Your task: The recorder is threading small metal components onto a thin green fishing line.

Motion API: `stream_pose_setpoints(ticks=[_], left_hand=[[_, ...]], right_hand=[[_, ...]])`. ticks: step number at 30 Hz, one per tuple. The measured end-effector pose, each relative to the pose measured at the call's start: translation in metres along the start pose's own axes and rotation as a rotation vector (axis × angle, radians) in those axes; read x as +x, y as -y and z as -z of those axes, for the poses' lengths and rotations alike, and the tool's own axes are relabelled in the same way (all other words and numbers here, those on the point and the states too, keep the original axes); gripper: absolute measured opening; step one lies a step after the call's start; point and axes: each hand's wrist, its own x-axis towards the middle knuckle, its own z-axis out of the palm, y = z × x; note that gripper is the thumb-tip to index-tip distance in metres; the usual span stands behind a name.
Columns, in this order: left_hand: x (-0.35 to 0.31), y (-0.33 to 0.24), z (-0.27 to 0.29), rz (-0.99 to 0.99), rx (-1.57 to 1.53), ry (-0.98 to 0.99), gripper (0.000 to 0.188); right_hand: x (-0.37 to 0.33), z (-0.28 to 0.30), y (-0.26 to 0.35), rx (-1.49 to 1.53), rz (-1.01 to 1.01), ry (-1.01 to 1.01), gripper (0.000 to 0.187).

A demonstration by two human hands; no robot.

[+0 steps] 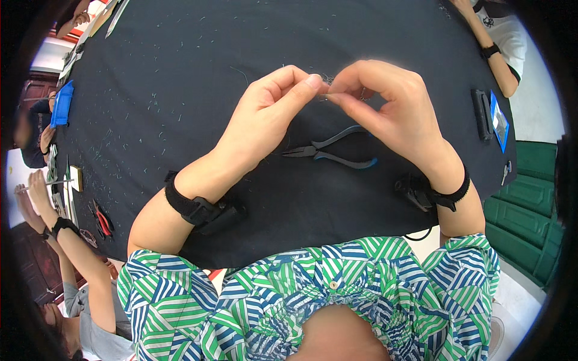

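Note:
My left hand (pixel 271 105) and my right hand (pixel 400 102) meet fingertip to fingertip above the black cloth, both closed in a pinch. Between the fingertips is a small piece of thin wire (pixel 328 80), with fine strands sticking out; its exact form is too small to tell. A short bit of it shows inside the curl of my right hand. Below the hands, on the cloth, lie long-nose pliers (pixel 308 151) with dark handles and blue ends, handles spread and jaws toward the left.
Many short, fine clippings (pixel 144 138) lie scattered over the black-covered table (pixel 289 216). Red-handled pliers (pixel 103 221) and a blue tray (pixel 62 103) are at the left edge. A black case (pixel 481 114) and a blue-edged packet (pixel 498 122) sit at the right. Other people work around the table.

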Motion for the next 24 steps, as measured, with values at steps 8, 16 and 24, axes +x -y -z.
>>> stream_pose_setpoints(ticks=[8, 16, 24], left_hand=[[-0.002, -0.001, -0.002, 0.022, -0.075, 0.036, 0.030], [-0.003, -0.007, -0.001, 0.061, -0.023, 0.058, 0.026], [-0.004, -0.008, -0.001, 0.058, -0.023, 0.039, 0.022]], right_hand=[[-0.001, -0.001, -0.001, 0.001, 0.013, 0.015, 0.007], [-0.001, -0.001, -0.001, -0.025, 0.019, 0.013, 0.009], [-0.001, -0.001, -0.001, -0.036, 0.031, 0.007, 0.009]])
